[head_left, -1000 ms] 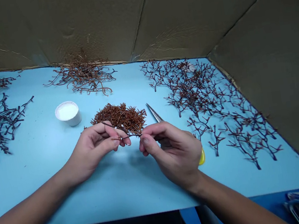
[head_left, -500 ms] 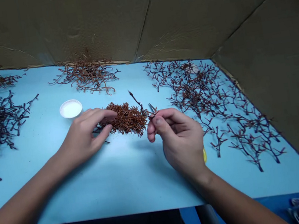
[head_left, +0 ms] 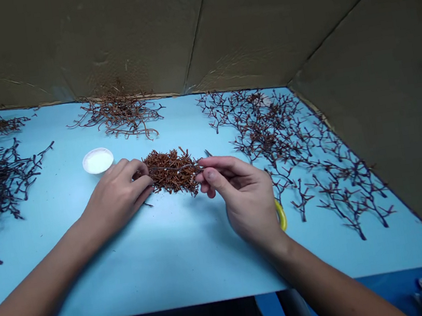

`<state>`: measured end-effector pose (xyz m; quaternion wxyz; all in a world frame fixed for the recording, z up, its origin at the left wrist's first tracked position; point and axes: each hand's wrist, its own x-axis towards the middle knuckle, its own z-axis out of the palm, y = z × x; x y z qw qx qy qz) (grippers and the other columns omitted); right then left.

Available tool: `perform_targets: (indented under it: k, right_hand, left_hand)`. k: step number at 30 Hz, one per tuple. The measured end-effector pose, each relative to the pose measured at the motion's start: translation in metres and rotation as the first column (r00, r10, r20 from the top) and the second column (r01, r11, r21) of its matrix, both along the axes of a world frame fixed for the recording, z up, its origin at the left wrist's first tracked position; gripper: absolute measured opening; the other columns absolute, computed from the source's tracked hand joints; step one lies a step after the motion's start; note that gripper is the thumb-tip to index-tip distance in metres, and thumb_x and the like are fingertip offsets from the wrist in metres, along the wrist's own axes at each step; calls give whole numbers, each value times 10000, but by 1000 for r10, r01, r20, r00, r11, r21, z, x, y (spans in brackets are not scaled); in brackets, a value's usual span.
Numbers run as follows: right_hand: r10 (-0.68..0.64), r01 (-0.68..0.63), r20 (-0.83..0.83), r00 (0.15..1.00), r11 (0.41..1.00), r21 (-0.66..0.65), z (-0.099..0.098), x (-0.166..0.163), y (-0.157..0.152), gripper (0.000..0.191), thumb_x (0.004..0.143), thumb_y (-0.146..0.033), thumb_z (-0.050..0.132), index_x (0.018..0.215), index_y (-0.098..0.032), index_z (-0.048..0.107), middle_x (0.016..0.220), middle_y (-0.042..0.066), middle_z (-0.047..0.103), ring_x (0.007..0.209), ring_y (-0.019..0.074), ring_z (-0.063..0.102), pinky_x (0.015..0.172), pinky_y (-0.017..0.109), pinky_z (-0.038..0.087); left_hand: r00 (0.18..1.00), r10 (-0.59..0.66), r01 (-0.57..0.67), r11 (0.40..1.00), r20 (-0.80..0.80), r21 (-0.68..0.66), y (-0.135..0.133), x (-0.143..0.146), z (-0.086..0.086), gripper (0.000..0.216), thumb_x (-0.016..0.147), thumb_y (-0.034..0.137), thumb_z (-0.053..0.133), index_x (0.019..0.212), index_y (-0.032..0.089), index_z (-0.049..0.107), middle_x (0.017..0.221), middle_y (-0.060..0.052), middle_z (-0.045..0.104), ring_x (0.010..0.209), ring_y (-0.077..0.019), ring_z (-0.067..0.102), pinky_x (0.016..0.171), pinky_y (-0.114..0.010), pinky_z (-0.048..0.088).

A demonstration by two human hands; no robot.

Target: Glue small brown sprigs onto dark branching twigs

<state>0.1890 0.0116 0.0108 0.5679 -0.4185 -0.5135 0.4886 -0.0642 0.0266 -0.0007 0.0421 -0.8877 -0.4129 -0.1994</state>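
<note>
Above the pale blue table (head_left: 170, 258), the right hand (head_left: 243, 195) pinched a thin dark twig (head_left: 175, 168) between thumb and forefinger, across a heap of rust-brown cut twigs (head_left: 173, 181); the left hand (head_left: 116, 192) lay curled at the heap's nine o'clock edge, a round white cup (head_left: 97, 161) beyond it at ten o'clock.

I have just one camera, up on the person's head. It looks forward and down, close above the left hand (head_left: 116, 195) and right hand (head_left: 244, 198), at the blue table (head_left: 133, 273) and the cardboard wall (head_left: 100, 37) past it.
</note>
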Motion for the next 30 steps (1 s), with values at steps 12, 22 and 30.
perform_targets:
  k: [12,22,30]
  right_hand:
    - [-30,29,72,997,999,14,-2,-1,1,88,943,-273,822,1028,-267,846,820,4,810,661,113,703,600,226,588]
    - [-105,99,86,991,992,76,-4,-1,-1,83,941,-282,828,1019,-254,829,820,9,814,635,111,709,564,212,578]
    - [-52,51,64,997,999,18,-5,-4,-3,120,938,-309,832,1047,-260,841,869,27,842,643,130,742,542,230,582]
  left_hand:
    - [981,46,-35,997,-189,65,-3,3,1,142,1045,150,597,1004,147,733,1146,-156,723,950,-311,596,780,-436,446]
    - [887,209,-32,918,412,-396,-2,8,12,133,1079,226,564,972,190,635,987,-51,699,900,-203,623,792,-342,467]
    - [542,526,85,741,655,-666,-5,22,12,202,1026,376,647,962,191,693,891,-26,703,818,-175,627,714,-304,459]
